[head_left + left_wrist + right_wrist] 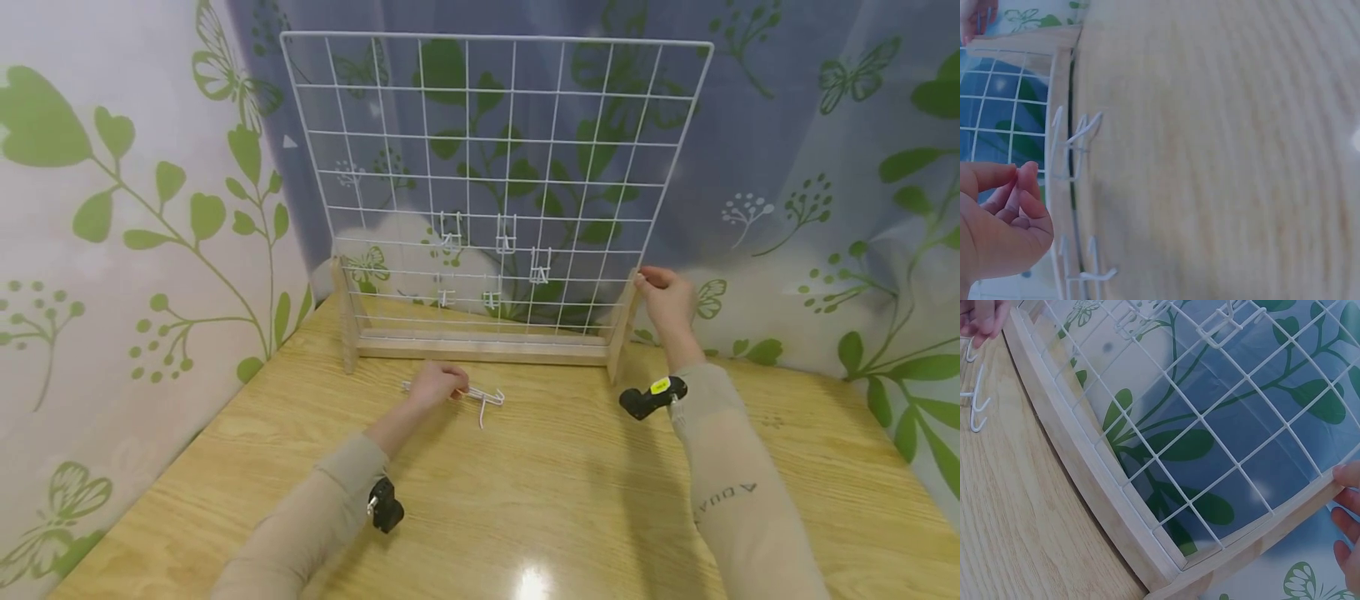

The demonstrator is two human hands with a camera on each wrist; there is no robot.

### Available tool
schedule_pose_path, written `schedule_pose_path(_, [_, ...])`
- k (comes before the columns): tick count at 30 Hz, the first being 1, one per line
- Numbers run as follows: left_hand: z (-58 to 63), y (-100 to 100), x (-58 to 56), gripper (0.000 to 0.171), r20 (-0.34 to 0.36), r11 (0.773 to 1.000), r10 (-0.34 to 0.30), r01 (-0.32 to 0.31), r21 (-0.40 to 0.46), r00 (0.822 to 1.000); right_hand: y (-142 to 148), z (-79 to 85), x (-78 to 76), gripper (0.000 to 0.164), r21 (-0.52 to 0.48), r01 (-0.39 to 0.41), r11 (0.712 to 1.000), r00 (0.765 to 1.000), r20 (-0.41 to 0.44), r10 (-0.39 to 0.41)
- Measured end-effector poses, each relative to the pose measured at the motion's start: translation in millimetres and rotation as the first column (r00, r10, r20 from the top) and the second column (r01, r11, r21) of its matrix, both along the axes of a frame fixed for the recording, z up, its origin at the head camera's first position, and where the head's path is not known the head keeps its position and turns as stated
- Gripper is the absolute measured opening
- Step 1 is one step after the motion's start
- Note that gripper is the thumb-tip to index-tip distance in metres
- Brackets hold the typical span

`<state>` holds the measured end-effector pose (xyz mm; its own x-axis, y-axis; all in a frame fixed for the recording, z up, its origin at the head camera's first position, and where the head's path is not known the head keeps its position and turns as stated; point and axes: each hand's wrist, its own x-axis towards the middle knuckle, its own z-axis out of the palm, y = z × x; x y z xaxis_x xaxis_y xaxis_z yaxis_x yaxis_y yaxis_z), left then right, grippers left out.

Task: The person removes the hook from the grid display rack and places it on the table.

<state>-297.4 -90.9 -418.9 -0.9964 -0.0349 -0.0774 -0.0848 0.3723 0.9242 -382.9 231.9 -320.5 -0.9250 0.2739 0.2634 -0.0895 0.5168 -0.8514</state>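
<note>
A white wire grid (pixel 487 158) stands upright in a light wooden stand (pixel 480 348). The right hand (pixel 667 302) pinches the top of the stand's right post (pixel 624 325), thumb and fingers on either side of the wood. Over the table in front of the stand, the left hand (pixel 435 383) has its fingers curled and its thumb meeting the index fingertip (pixel 1027 169); nothing shows between them. White wire hooks lie close by: one hook (pixel 1075 147) beyond the fingertips and another hook (pixel 1088 274) nearer the wrist. In the head view the left hand partly covers them.
Several white wire hooks hang on the grid's lower middle, among them an upper hook (pixel 506 240) and a lower hook (pixel 491 298). Patterned fabric (pixel 795 150) stands close behind the grid. The wooden table (pixel 540 483) stretches toward the person.
</note>
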Motion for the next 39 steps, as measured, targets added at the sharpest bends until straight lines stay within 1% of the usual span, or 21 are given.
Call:
schedule_pose_path(3, [5.8,-3,-2.4,0.015,-0.027,1.0,0.003,-0.002,0.029,1.0,0,0.3,-0.3,0.036,0.002,-0.001,1.0,1.0,-0.001,0.001])
schedule_pose_path(6, [12.1,-6,-2.6,0.017,-0.022,0.999,-0.015,0.016,0.037,1.0,0,0.3,0.0,0.036,-0.006,-0.001,1.0,1.0,0.004,0.001])
schedule_pose_path(9, [19.3,-8,-1.5,0.018,-0.033,0.999,-0.027,0.027,0.021,0.999,1,-0.4,0.9,0.036,-0.017,-0.002,1.0,1.0,0.006,0.002])
schedule_pose_path(13, [25.8,-13,-3.7,0.017,-0.069,1.0,-0.029,0.029,-0.002,0.997,1,1.5,3.0,0.035,0.002,-0.015,1.0,1.0,0.001,0.015])
schedule_pose_path(17, [30.2,-19,-7.2,0.019,-0.084,1.0,-0.006,0.008,0.023,0.996,1,1.0,4.6,0.032,0.046,-0.035,0.998,0.999,-0.009,0.036])
schedule_pose_path(21, [37.5,-23,-11.3,0.023,-0.097,0.995,0.048,-0.039,0.09,0.994,2,-0.1,3.2,0.031,0.081,-0.036,0.996,0.999,-0.033,0.039])
schedule_pose_path(24, [44.5,-26,-14.2,0.024,-0.113,0.991,0.07,-0.056,0.125,0.991,3,0.7,2.5,0.031,0.084,-0.032,0.996,0.998,-0.043,0.036])
schedule_pose_path(28, [51.3,-31,-18.3,0.026,-0.116,0.989,0.06,-0.044,0.138,0.991,3,0.7,2.4,0.03,0.086,-0.028,0.996,0.998,-0.049,0.032])
schedule_pose_path(31, [56.0,-35,-23.0,0.029,-0.121,0.991,0.049,-0.033,0.131,0.991,2,0.9,2.9,0.029,0.086,-0.03,0.996,0.998,-0.052,0.034])
schedule_pose_path(35, [63.7,-40,-31.5,0.028,-0.166,0.991,0.075,-0.055,0.126,0.983,2,1.0,3.2,0.028,0.092,-0.027,0.995,0.998,-0.06,0.032])
schedule_pose_path(39, [71.4,-44,-40.2,0.027,-0.201,0.987,0.101,-0.072,0.147,0.974,2,1.0,2.1,0.028,0.098,-0.023,0.995,0.997,-0.074,0.03])
